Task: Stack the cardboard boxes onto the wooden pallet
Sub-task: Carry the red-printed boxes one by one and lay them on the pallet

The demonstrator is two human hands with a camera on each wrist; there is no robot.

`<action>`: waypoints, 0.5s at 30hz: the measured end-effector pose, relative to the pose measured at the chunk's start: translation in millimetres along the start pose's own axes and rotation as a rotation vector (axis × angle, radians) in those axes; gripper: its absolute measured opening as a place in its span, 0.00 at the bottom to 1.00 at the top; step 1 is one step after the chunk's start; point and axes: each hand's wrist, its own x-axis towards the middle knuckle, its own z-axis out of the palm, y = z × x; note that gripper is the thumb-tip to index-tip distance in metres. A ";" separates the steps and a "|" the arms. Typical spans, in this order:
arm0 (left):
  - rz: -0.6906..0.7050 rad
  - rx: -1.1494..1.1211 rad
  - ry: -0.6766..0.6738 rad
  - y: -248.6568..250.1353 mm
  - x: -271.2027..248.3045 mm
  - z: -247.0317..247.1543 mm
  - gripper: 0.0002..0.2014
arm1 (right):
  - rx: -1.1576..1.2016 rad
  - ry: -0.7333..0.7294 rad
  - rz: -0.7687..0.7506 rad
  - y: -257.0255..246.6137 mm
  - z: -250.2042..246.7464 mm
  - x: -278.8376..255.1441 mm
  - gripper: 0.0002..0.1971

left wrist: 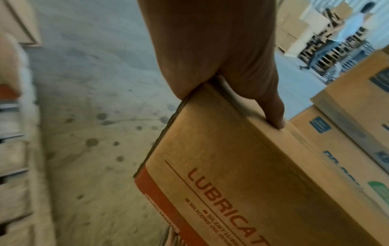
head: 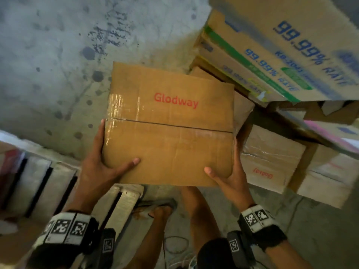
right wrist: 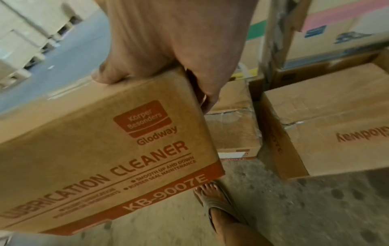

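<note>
I hold a brown cardboard box (head: 169, 125) printed "Glodway" in red, taped along its top seam, above the floor. My left hand (head: 103, 167) grips its near left corner, thumb on top and fingers along the side. My right hand (head: 231, 177) grips the near right corner the same way. The wooden pallet (head: 40, 181) lies at lower left, with pale slats and dark gaps. In the left wrist view my left hand (left wrist: 210, 50) clasps the box (left wrist: 242, 166) by its edge. The right wrist view shows my right hand (right wrist: 174, 41) over the corner of the box (right wrist: 94, 149), whose side reads "LUBRICATION CLEANER".
Stacked cartons with blue "99.99%" print (head: 281, 51) tower at upper right. Another Glodway box (head: 270, 160) stands on the floor to the right. My sandalled foot (head: 159, 208) is below the held box. Stained concrete floor (head: 58, 55) spreads ahead. A person (left wrist: 347, 33) walks far off.
</note>
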 end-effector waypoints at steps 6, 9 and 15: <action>-0.179 -0.182 0.265 -79.9 -96.5 -36.4 0.61 | -0.215 -0.236 -0.116 -49.5 57.5 -5.2 0.63; -0.277 -0.244 0.415 -118.8 -147.3 -44.8 0.61 | -0.279 -0.347 -0.194 -67.3 97.8 -17.7 0.61; -0.432 -0.451 0.583 -188.4 -236.1 -62.7 0.64 | -0.474 -0.511 -0.320 -97.6 189.9 -59.3 0.59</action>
